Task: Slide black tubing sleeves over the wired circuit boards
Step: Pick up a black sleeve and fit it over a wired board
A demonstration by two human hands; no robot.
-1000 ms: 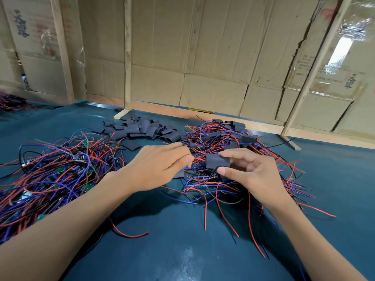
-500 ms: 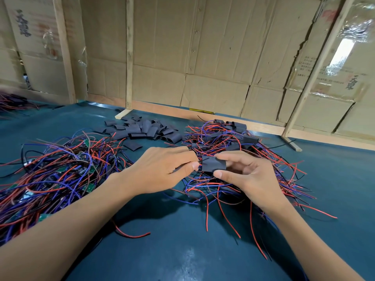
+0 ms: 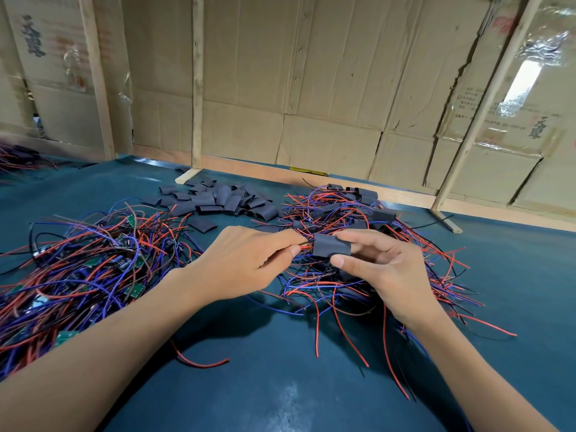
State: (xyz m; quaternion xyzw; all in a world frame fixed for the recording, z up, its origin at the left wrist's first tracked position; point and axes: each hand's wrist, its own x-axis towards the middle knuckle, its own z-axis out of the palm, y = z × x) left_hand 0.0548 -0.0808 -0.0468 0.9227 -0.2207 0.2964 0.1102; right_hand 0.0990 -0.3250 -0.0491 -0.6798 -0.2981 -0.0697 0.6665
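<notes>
Right hand (image 3: 392, 275): pinching black sleeve (image 3: 330, 247). Left hand (image 3: 246, 263): pinching wires (image 3: 304, 246) at sleeve's mouth. Loose sleeves pile (image 3: 224, 201) behind, on tabletop (image 3: 280, 385).

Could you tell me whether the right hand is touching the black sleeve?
Touching. The head view shows the right hand pinching the black sleeve between thumb and fingers.

The single head-worn camera looks forward and down, close over the teal table (image 3: 280, 385), facing a cardboard wall (image 3: 327, 73).
</notes>
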